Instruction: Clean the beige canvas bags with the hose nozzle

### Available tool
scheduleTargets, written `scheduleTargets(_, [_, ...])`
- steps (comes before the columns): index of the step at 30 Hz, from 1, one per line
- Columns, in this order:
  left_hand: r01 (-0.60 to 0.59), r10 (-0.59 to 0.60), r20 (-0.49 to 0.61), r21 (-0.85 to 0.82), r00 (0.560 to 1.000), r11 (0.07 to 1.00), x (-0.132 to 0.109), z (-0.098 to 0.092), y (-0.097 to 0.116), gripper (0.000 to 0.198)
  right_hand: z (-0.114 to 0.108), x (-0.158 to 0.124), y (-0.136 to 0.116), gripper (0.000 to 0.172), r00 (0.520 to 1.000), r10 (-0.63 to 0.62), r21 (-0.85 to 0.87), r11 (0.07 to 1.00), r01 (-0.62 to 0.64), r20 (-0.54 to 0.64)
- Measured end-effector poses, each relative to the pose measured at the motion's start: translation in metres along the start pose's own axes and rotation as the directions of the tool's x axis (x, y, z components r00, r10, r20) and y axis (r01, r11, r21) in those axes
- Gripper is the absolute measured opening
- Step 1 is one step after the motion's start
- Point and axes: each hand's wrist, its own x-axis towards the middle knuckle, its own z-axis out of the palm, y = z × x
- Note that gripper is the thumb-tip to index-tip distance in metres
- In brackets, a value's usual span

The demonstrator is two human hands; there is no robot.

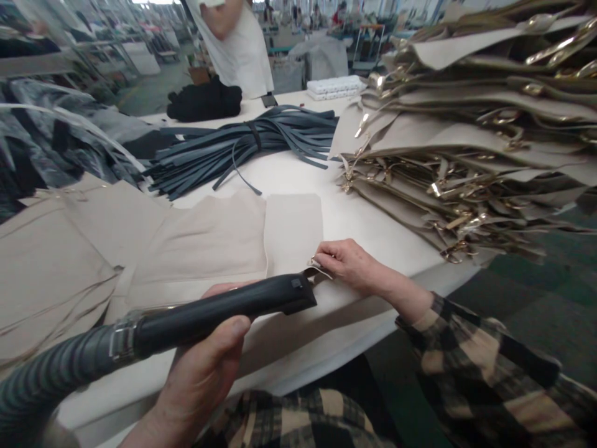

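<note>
My left hand (205, 367) is wrapped around a black vacuum hose nozzle (224, 308), which joins a ribbed hose (69, 364) at a metal clamp. The nozzle's wide mouth points right, toward my right hand (347, 264). Between thumb and fingers that hand pinches the edge of a beige fabric piece (293, 227) beside a small metal fitting (313, 260). The fabric lies flat on the table, and its near edge is lifted at the nozzle's mouth. More beige fabric panels (209, 236) spread out to the left.
A tall stack of beige pieces with gold clasps (466, 137) stands on the right. Behind lie a tied bundle of dark blue straps (252, 140), a black cloth heap (205, 99) and white folded packs (333, 87). A person in white (237, 50) stands across the table (373, 224).
</note>
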Motion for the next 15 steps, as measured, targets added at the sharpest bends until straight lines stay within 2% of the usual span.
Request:
scheduleTargets(5, [-0.067, 0.066, 0.061, 0.024, 0.996, 0.997, -0.001, 0.013, -0.007, 0.037, -0.001, 0.015, -0.017, 0.026, 0.991, 0.129, 0.069, 0.989, -0.132, 0.046])
scheduleTargets(9, [-0.075, 0.076, 0.084, -0.015, 0.994, 0.997, -0.002, 0.022, -0.015, 0.036, 0.003, 0.02, -0.011, 0.024, 0.984, 0.172, 0.093, 0.98, -0.176, 0.054])
scheduleTargets(11, [-0.055, 0.056, 0.086, -0.015, 0.995, 0.998, -0.004, 0.017, -0.011, 0.036, 0.003, 0.013, -0.005, 0.019, 0.981, 0.192, 0.211, 0.958, -0.192, 0.024])
scheduleTargets(13, [-0.029, 0.031, 0.072, -0.027, 0.997, 0.999, -0.008, 0.001, -0.003, 0.036, 0.005, -0.004, -0.002, 0.023, 0.96, 0.264, 0.415, 0.887, -0.202, -0.095])
scheduleTargets(15, [-0.016, 0.017, 0.02, -0.051, 1.0, 0.999, -0.014, -0.021, 0.008, 0.037, 0.011, -0.03, -0.008, 0.041, 0.882, 0.434, 0.681, 0.704, -0.203, -0.185])
